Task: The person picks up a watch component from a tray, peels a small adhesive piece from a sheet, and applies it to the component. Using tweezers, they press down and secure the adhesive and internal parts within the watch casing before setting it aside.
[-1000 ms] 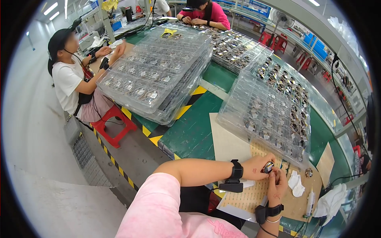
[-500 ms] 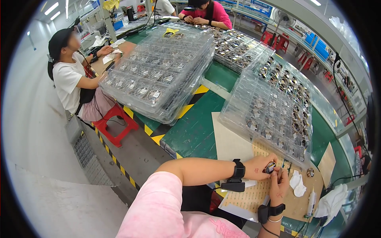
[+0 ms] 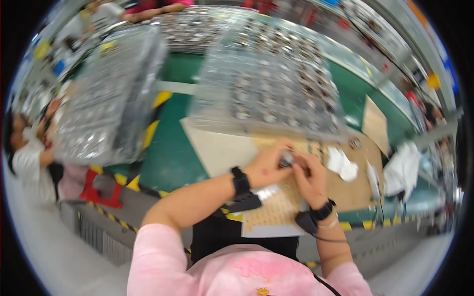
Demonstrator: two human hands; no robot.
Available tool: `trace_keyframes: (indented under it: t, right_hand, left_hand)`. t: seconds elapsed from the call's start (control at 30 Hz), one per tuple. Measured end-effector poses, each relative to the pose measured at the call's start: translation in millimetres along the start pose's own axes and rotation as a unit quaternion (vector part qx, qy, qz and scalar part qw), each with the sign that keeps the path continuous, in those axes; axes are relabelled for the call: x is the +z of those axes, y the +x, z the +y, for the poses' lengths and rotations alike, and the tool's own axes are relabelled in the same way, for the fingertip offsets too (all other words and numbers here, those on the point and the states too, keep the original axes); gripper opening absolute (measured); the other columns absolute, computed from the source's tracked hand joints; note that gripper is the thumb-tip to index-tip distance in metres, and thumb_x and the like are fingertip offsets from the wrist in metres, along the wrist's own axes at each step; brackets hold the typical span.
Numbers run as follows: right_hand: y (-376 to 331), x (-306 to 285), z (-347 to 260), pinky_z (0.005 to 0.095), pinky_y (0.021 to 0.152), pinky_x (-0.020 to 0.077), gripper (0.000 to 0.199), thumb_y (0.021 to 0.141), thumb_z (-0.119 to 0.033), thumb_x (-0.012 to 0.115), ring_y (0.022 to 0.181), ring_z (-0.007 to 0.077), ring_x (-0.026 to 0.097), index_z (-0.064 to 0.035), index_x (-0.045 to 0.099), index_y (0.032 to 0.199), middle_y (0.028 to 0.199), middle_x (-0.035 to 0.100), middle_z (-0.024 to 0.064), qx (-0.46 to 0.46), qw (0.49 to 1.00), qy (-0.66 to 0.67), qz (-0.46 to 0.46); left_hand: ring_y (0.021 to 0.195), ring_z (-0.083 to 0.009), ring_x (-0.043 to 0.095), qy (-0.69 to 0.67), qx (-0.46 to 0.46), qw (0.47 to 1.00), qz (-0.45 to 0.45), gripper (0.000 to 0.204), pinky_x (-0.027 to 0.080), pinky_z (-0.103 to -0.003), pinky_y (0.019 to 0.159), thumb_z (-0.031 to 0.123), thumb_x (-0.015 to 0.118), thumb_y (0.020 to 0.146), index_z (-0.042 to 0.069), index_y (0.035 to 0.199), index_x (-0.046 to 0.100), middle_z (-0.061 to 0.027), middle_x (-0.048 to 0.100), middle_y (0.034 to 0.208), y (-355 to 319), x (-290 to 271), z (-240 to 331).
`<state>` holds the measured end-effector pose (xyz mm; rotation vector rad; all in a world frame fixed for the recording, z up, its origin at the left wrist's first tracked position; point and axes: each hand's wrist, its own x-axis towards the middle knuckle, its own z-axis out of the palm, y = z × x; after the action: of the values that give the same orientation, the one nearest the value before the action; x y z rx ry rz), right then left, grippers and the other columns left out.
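Small dark part (image 3: 287, 159): left hand (image 3: 265, 168) and right hand (image 3: 309, 176) are both pinching it, apparently mid-assembly, near the loaded clear trays (image 3: 261, 84) waiting behind.

The small part (image 3: 286, 159) pinched between the left hand (image 3: 266, 167) and right hand (image 3: 308, 177) looks metallic, dark with a dull glint (motion blur hides finer finish). Beneath lies a tan perforated sheet (image 3: 276, 207), matt, like card or fibreboard. The brown board (image 3: 358, 185) beside it reads as raw cardboard, unglazed. The bench top (image 3: 173, 153) is green, smooth, with a slight sheen. Stacked trays (image 3: 266, 84) are clear thin plastic, glossy, catching light. White gloves (image 3: 343, 165) appear soft cloth. Wrist straps (image 3: 240, 181) are black, matt. The sleeve (image 3: 158, 256) is pink knitted fabric.
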<state>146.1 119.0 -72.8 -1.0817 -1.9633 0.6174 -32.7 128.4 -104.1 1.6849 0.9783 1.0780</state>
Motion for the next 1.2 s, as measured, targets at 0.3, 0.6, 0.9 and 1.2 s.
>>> trace_keyframes:
  t: [0.3, 0.6, 0.9, 1.2]
  right_hand:
    - [18, -48, 61, 0.0254, 0.054, 0.038, 0.031, 0.082, 0.002, 0.061, 0.058, 0.0129, 0.046, -0.0046, 0.064, 0.112, 0.076, 0.051, 0.0049, 0.001, 1.0, 0.031, -0.006]
    - [22, -57, 72, 0.024, 0.054, 0.0352, 0.029, 0.083, 0.002, 0.061, 0.059, 0.0098, 0.043, -0.0023, 0.063, 0.112, 0.076, 0.049, 0.0033, 0.05, 0.996, 0.062, -0.041]
    - [20, -53, 72, 0.0221, 0.056, 0.0366, 0.018, 0.088, -0.003, 0.058, 0.061, 0.007, 0.043, 0.0001, 0.063, 0.105, 0.077, 0.048, 0.0002, 0.021, 0.998, 0.055, -0.015]
    - [15, -73, 83, 0.0256, 0.062, 0.0426, 0.016, 0.095, -0.01, 0.049, 0.066, 0.0115, 0.05, 0.0001, 0.061, 0.099, 0.078, 0.057, 0.0055, 0.167, 0.962, 0.213, 0.033]
  left_hand:
    - [0.084, -0.0124, 0.062, -0.056, -0.077, 0.994, -0.054, 0.054, 0.055, -0.026, 0.068, -0.001, 0.065, 0.082, 0.005, 0.127, 0.037, -0.0099, 0.059, 0.102, 67, 46, -8]
    - [0.072, -0.0184, 0.066, -0.044, -0.054, 0.997, -0.037, 0.047, 0.053, -0.03, 0.063, 0.006, 0.069, 0.08, 0.006, 0.119, 0.041, -0.0122, 0.063, 0.092, 73, 56, -14]
    - [0.071, -0.0169, 0.067, -0.036, -0.053, 0.997, -0.04, 0.047, 0.053, -0.028, 0.061, 0.002, 0.066, 0.08, 0.006, 0.12, 0.041, -0.0114, 0.063, 0.093, 73, 56, -9]
    - [0.074, -0.0087, 0.061, -0.121, -0.075, 0.99, -0.013, 0.052, 0.051, -0.024, 0.063, -0.001, 0.065, 0.081, 0.007, 0.127, 0.043, -0.0066, 0.06, 0.097, 76, 62, -16]
